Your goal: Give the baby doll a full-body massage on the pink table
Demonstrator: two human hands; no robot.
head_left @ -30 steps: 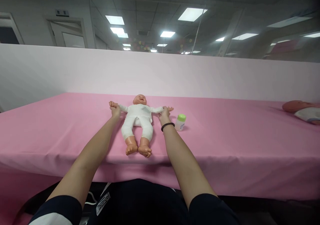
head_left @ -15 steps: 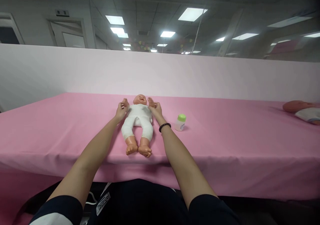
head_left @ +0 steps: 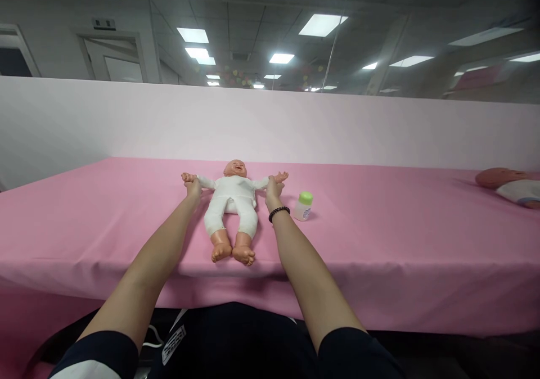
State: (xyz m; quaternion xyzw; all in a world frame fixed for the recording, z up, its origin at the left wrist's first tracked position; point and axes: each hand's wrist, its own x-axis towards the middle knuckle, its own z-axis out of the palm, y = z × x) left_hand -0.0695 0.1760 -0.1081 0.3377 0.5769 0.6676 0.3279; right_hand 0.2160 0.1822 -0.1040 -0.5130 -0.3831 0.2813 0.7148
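A baby doll (head_left: 233, 190) with a white cloth body lies on its back on the pink-covered table, its head toward the wall and its bare feet toward me. Both its arms are stretched out sideways. My left hand (head_left: 193, 189) is closed round the doll's arm on the left, near the wrist. On the other side, my right hand (head_left: 273, 190) grips the doll's other arm close to its hand. A dark bead bracelet (head_left: 279, 213) circles my right wrist. Just right of that wrist stands a small clear bottle (head_left: 303, 211) with a green cap.
A second doll (head_left: 521, 189) lies at the far right of the table, partly out of view. The pink cloth (head_left: 379, 227) hangs over the front edge. A low white wall (head_left: 295, 123) with glass above it runs along the back.
My hands have moved apart, drawing the doll's arms from beside its body out to both sides. The doll's body and the bottle have stayed in place.
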